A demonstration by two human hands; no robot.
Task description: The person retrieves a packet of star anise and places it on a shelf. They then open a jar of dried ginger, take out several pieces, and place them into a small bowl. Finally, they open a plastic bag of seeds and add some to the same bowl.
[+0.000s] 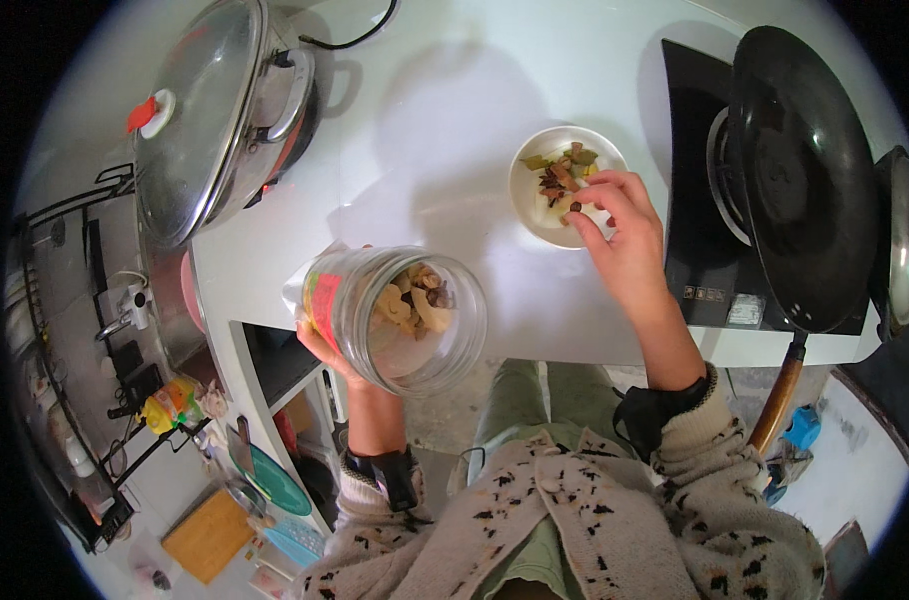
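My left hand (327, 349) grips a wide-mouthed glass jar (342, 315) from its far side and base. The jar is tilted with its open mouth towards me. Pale dried slices and brown dried pieces (417, 300) lie inside it, and its wall bears a red and yellow label. Above the near right rim of a white bowl (526, 214), my right hand (625, 232) pinches a small dark round spice (575, 207) between thumb and fingers. In the bowl are star anise (553, 180), brown bark pieces (565, 177), green leaves (535, 162) and pale pieces.
A black wok (799, 180) with a wooden handle (777, 401) tilts over the black cooktop (691, 262) at right. A large glass-lidded pot (199, 127) stands at the back left. A tap (128, 311) and a black rack (117, 480) are further left.
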